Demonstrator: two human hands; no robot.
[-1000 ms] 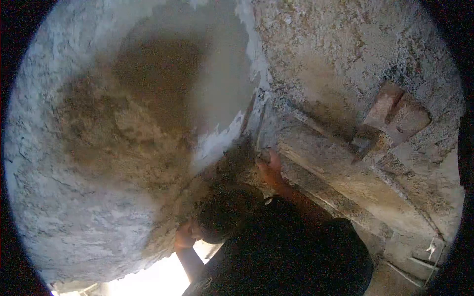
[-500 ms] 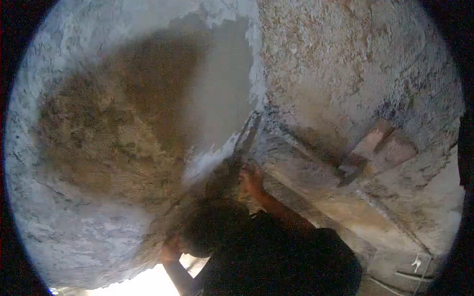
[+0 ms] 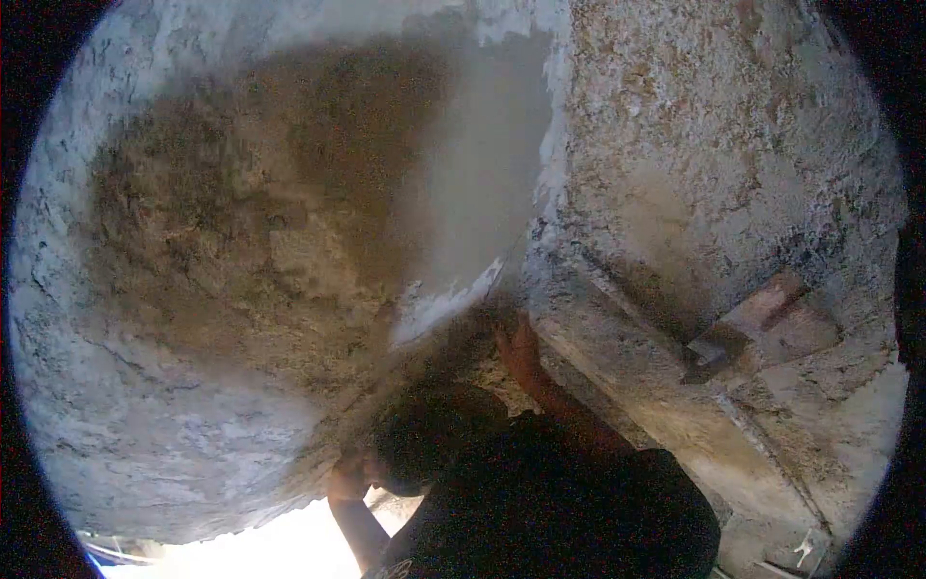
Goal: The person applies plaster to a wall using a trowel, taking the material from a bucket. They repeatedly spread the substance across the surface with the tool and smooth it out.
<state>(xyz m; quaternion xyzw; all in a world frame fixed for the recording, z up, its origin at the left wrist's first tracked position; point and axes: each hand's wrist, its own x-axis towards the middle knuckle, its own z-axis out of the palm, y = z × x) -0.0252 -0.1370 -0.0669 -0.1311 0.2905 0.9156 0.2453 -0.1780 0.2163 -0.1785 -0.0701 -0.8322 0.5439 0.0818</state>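
Note:
My right hand (image 3: pixel 521 349) is raised in the shadowed corner where two rough walls meet. Its fingers are curled, and what they hold is lost in the dark. Just above it is the lower edge of a smooth, wet-looking grey plaster patch (image 3: pixel 487 179). Lower down, my left hand (image 3: pixel 353 475) is closed at the left edge of a dark rounded thing (image 3: pixel 439 434) whose kind is too dark to make out. A black shirt (image 3: pixel 569 511) fills the bottom middle, between the two arms.
Left of the plaster is a brown, rough wall area (image 3: pixel 260 203). On the right, a flat wooden piece (image 3: pixel 772 314) rests by a ledge, with a thin pipe or rod (image 3: pixel 767 449) below it. Bright light (image 3: pixel 260 545) comes in at bottom left.
The view has swung, so the walls shift right and slightly down. A grey strip-like tool seen above my right hand earlier no longer shows clearly. My left hand stays by the dark rounded thing.

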